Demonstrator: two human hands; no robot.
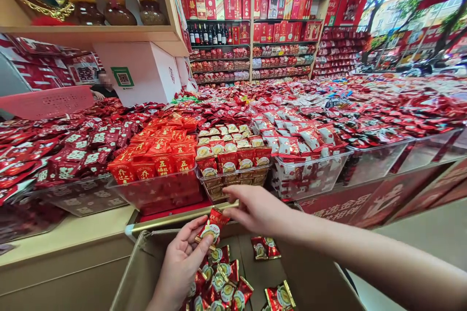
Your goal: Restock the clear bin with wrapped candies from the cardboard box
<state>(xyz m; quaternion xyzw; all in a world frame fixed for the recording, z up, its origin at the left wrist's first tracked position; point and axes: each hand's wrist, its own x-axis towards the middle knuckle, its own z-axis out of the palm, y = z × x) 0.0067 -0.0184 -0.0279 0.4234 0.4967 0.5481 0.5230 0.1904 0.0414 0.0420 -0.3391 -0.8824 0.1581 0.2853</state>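
Observation:
My left hand (pixel 188 252) holds a red candy packet (pixel 214 226) marked DURIAN between thumb and fingers, above a cardboard box (pixel 310 267). My right hand (pixel 255 206) is just right of that packet, its fingers bent and apart, with nothing visible in them. More red and gold packets (pixel 226 289) lie in the box, several heaped at the left and a few at the right. Behind the hands, a clear bin (pixel 235 180) holds cream-coloured packets in rows, with red DURIAN packets along the front.
Clear bins of orange-red packets (pixel 164 155) and white-and-red packets (pixel 302 136) flank the middle bin. A gold-edged ledge (pixel 171 223) runs behind the box. Bottle shelves (pixel 219 14) stand behind. Part of a person (pixel 104 85) shows at the far left.

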